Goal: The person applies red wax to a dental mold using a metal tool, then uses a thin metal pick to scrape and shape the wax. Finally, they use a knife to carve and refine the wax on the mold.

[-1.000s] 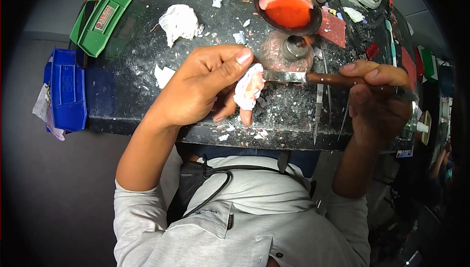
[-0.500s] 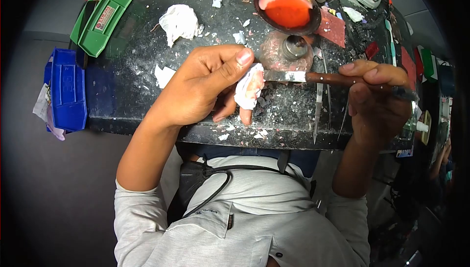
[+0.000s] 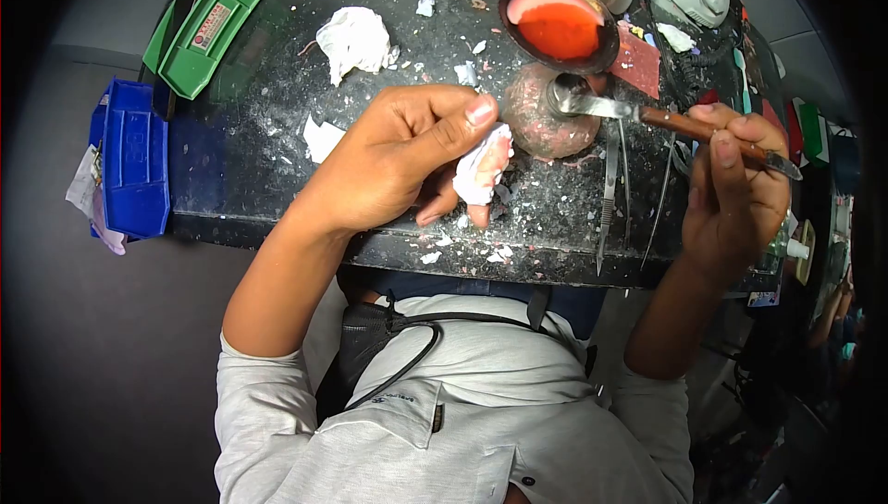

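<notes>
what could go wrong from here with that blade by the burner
If the burner is lit, the blade over its neck may heat up and burn the right hand. A bump could spill the pan close by, which holds what looks like red liquid.

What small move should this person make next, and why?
Probably ease the knife back toward the white piece. The right hand holds its blade over the metal neck of the round jar, apart from the piece, while the left hand holds that piece nearby, its pink patch exposed.
</notes>
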### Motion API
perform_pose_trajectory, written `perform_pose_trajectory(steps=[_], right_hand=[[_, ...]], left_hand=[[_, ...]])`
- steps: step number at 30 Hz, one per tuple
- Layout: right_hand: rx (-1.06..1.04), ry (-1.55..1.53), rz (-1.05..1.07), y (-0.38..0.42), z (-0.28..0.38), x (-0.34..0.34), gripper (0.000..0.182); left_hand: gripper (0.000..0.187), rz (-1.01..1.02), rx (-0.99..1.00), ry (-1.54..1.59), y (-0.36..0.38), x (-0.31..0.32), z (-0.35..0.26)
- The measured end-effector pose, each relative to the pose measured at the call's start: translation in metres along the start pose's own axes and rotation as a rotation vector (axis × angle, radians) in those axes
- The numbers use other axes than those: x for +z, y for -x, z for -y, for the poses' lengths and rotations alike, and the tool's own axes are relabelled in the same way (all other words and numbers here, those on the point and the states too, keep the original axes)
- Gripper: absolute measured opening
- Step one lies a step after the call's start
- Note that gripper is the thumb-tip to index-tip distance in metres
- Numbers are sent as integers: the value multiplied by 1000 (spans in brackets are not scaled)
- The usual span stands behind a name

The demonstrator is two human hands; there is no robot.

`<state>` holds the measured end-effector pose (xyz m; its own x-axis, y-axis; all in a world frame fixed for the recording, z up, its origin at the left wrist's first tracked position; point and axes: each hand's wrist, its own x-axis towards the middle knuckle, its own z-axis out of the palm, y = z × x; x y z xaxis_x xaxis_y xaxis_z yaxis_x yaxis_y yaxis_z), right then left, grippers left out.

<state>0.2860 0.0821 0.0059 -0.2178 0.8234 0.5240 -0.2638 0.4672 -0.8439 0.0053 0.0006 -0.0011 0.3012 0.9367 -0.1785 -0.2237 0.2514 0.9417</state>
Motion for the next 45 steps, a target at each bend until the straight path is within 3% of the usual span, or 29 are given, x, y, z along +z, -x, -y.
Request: perform_pose_trajectory(steps=[6,19,21,24,27,39,45], right_hand=[[57,-49,143,3,1,12,23],[153,-37,117,7,5,24,24],[110,-47,206,7,3,22,24],[161,-37,157,8,7,26,24],[131,-71,201,8,4,23,23],[151,-63,167,8,8,25,21],[139,-68,170,7,7,23,22]], left_hand=[[36,-57,39,15,1,3,2],[33,-9,23,30,2,2,-3],[32,-28,32,11,2,4,-3],[31,52,14,37,0,-2,-4],[37,-32,98,-31,0,4,3],[30,-9,60,52,0,3,-1],[36,11,95,-23,-1,-1,7]])
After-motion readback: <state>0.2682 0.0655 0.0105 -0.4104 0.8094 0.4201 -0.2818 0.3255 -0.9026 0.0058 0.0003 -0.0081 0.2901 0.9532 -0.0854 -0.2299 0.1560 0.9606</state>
